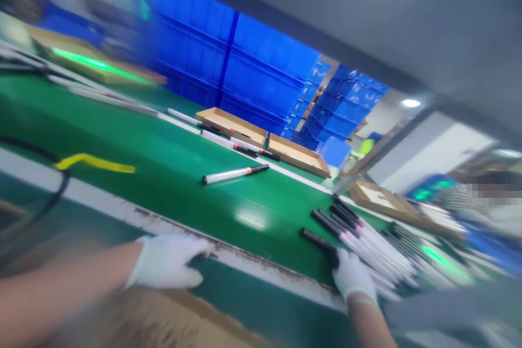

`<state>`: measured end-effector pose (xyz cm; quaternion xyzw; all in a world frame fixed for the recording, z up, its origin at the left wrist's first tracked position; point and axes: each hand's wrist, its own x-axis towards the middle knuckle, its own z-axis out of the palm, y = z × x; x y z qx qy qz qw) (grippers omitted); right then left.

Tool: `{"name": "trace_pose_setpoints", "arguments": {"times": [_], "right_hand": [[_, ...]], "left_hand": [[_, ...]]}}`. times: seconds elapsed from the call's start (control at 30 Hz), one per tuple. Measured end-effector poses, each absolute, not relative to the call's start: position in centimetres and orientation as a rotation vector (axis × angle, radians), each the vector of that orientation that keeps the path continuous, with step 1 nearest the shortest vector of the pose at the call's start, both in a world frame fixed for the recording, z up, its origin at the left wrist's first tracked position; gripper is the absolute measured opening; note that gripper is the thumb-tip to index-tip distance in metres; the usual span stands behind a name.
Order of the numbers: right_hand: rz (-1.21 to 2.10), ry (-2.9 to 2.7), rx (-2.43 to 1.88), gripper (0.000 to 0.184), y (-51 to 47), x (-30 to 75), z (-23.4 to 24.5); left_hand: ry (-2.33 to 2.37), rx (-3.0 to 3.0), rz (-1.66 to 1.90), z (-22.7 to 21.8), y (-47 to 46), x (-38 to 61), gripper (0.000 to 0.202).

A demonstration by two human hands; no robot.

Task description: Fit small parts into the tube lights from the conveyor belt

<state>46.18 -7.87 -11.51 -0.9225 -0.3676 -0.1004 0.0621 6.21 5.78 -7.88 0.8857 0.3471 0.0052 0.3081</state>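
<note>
My left hand point(169, 262), in a white glove, is near the belt's pale front rail point(261, 266), thumb and fingers apart with nothing between them. My right hand point(354, 276), gloved too, is closed on a black-ended stick point(316, 240) at the near edge of the green belt; the rest of the stick is hidden by the hand. Beside it lies a pile of pale sticks point(377, 247) with black ends and pink rings. A single pale stick point(232, 174) with an orange ring and black ends lies farther back on the belt point(163, 174). Motion blurs the picture.
Shallow cardboard trays point(297, 155) line the belt's far side, with several sticks beside them. Blue crates point(261, 54) are stacked behind. A yellow strip point(95, 163) and a black cable point(57, 196) are at left, cardboard point(183, 315) in front. Another person point(468, 198) is at far right.
</note>
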Motion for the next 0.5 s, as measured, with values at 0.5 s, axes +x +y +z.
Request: {"name": "trace_pose_setpoints", "arguments": {"times": [0.5], "right_hand": [[-0.223, -1.999, -2.296, 0.037, -5.3, 29.8, -8.0]], "left_hand": [[0.738, 1.160, 0.225, -7.1, 5.3, 11.3, 0.051]]}}
